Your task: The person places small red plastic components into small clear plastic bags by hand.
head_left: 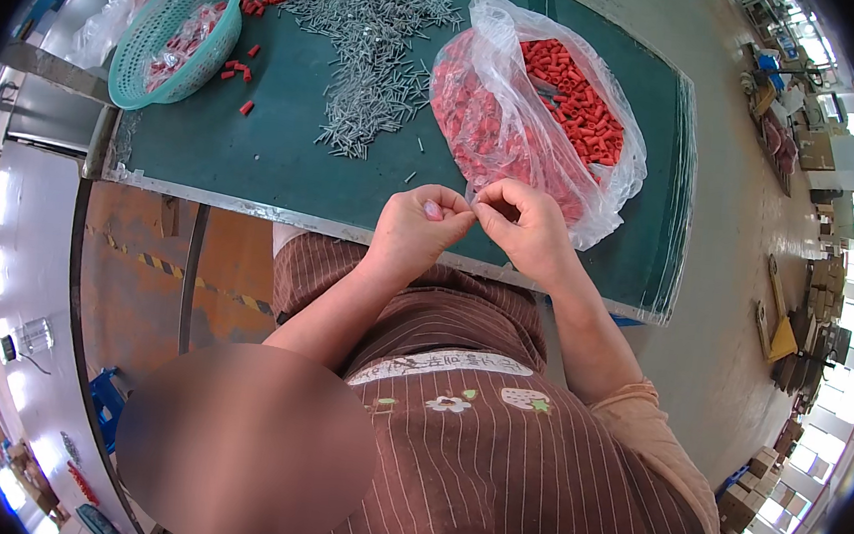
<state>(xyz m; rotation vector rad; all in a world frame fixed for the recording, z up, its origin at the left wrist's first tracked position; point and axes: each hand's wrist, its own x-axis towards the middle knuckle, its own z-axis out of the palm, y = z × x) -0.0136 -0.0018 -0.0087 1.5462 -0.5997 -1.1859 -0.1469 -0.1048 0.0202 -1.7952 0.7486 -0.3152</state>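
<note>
My left hand (418,228) and my right hand (523,226) meet over the near edge of the green-topped table. Both are closed in a pinch, fingertips almost touching. A small pinkish, shiny bit shows inside the curled fingers of my left hand; its kind I cannot make out. Whatever sits between the fingertips is too small to name. Just beyond my right hand lies a large clear plastic bag (608,196), open on its right side and full of short red plastic plugs (584,119). Past my left hand spreads a heap of grey metal screws (368,62).
A turquoise plastic basket (225,50) at the far left holds small clear packets with red pieces. Loose red plugs (246,108) lie beside it, with more by the screw heap. The green table (254,168) has a metal-trimmed near edge. Stacked cardboard boxes (827,283) stand off right.
</note>
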